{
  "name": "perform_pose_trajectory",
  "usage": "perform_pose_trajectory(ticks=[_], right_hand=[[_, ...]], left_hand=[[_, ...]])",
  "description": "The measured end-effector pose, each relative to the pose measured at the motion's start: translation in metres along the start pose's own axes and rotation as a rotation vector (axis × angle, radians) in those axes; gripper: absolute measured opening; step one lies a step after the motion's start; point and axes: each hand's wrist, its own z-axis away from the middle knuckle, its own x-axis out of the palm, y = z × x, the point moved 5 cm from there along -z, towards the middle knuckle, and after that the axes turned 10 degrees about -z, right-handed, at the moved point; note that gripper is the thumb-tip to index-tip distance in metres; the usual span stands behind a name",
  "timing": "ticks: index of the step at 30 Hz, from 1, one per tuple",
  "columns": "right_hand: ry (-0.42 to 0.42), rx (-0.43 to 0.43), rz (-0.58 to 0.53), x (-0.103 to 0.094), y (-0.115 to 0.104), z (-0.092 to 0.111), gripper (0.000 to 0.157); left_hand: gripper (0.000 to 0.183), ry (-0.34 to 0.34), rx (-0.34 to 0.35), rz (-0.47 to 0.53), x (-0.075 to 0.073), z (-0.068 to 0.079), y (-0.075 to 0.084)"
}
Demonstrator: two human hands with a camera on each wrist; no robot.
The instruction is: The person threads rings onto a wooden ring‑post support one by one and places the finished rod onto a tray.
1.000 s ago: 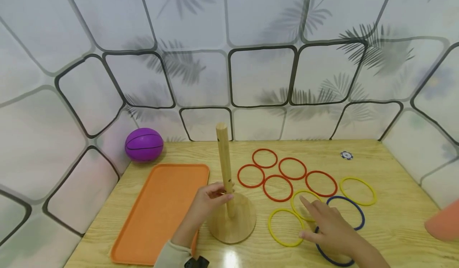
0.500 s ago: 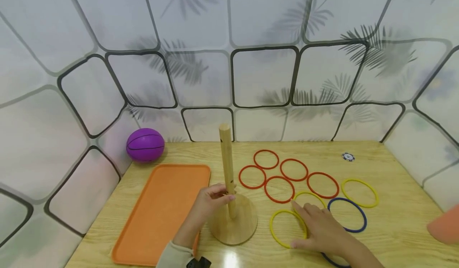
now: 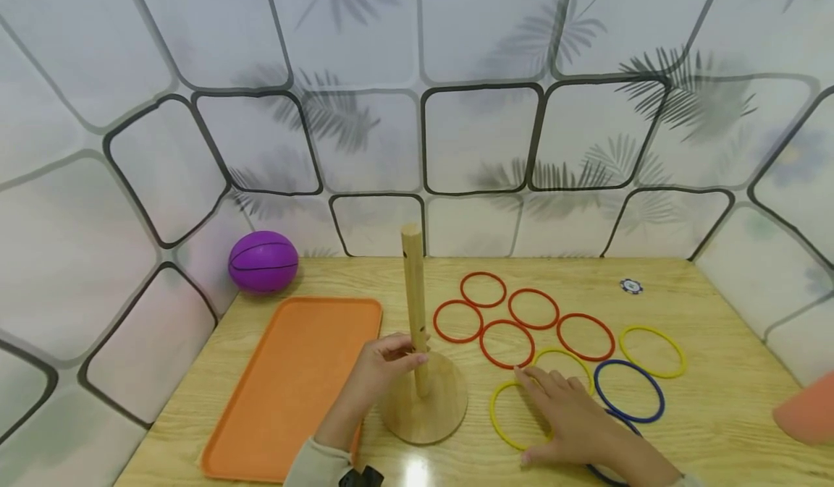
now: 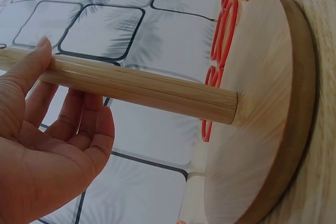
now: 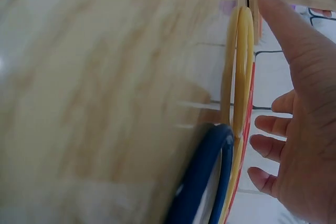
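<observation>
While left grip pinches wooden post, right grip hovers, loosely spread, above front yellow ring.

"Can we read any words or numbers here?"
"None. On the chip at the far right we see dark and pale markings, too small for us to read."
"And on the post, left of the chip?"
"We see small dark marks, none readable."
</observation>
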Motion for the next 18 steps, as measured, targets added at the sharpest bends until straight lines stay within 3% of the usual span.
perform_pose_trajectory(ticks=[7, 18], right_hand=[[-0.035, 0.029, -0.004, 0.0015, 0.0024, 0.0006, 0.107], [-0.055, 0.061, -0.099, 0.0033, 0.0087, -0.0010, 0.106]], left_hand=[[0.028, 0.005, -0.016, 0.010, 0.0015, 0.0016, 0.0012], [0.026, 0.019, -0.027, -0.007, 0.0007, 0.0017, 0.0006]])
